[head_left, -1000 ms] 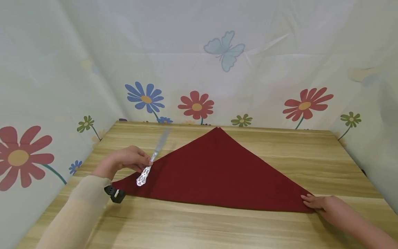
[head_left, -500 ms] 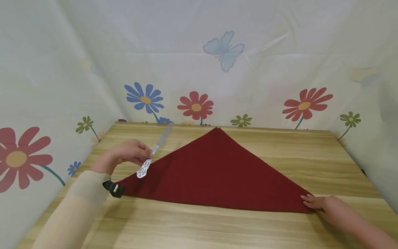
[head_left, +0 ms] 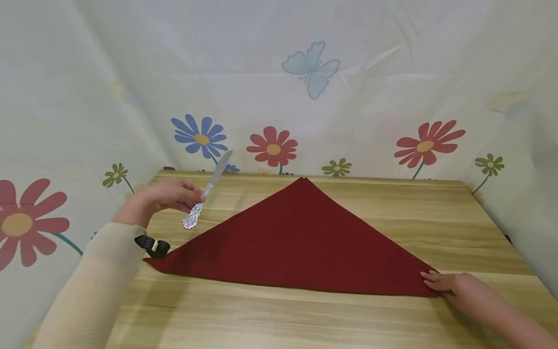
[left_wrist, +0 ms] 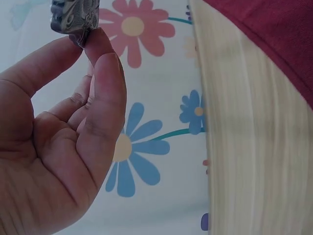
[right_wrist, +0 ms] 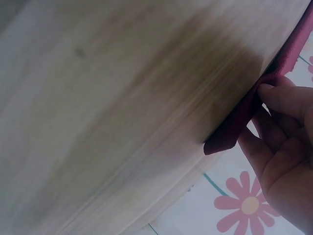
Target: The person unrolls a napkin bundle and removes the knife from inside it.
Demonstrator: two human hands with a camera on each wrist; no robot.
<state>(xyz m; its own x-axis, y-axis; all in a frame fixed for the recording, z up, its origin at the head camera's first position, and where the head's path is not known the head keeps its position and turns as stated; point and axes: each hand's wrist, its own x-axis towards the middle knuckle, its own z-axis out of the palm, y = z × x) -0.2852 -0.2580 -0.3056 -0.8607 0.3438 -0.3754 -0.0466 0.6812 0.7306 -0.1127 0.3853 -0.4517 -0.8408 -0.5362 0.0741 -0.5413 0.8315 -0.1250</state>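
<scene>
Up at the left of the frame, my left hand [head_left: 163, 196] pinches a knife [head_left: 206, 191] above the desk [head_left: 279, 315]; my right hand [head_left: 444, 282] pinches the red napkin's [head_left: 301, 242] lower-right corner.

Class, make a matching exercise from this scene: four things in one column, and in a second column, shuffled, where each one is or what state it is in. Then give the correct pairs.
Column one:
1. butter knife
2. red cloth
3. left hand
4. right hand

Column two:
A. lies flat on the table as a triangle
B. pinches the cloth's near right corner
C. held above the table, blade pointing away
D. grips the knife's handle by thumb and fingers

Pairs: 1-C, 2-A, 3-D, 4-B
</scene>
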